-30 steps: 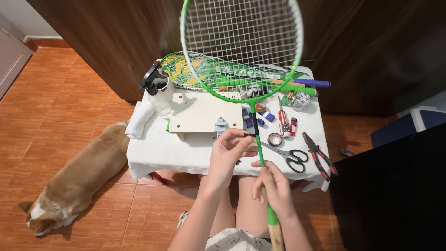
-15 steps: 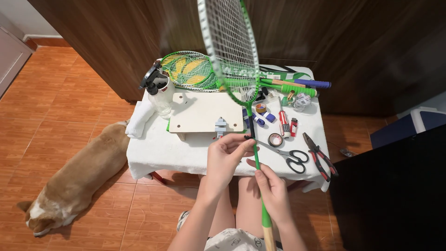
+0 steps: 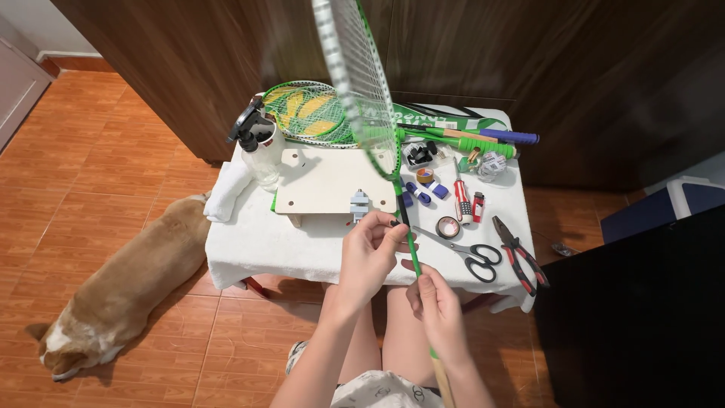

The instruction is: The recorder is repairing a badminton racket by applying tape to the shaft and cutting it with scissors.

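I hold a green badminton racket (image 3: pixel 356 75) upright in front of me, its strung head turned nearly edge-on. My left hand (image 3: pixel 368 253) pinches the thin green shaft just below the head. My right hand (image 3: pixel 436 306) grips the shaft lower down, above the wooden handle end. Both hands hover over the near edge of a small table covered with a white cloth (image 3: pixel 264 242).
The table carries a wooden board with a metal clamp (image 3: pixel 336 181), a spray bottle (image 3: pixel 260 147), more rackets (image 3: pixel 310 113), scissors (image 3: pixel 476 257), red-handled pliers (image 3: pixel 519 261), tape rolls and grips. A tan and white dog (image 3: pixel 121 291) lies on the tiled floor at left. Dark wooden wall behind.
The racket has been rotated about its shaft, from its strung face toward me to nearly edge-on. Both hands have stayed on the shaft.
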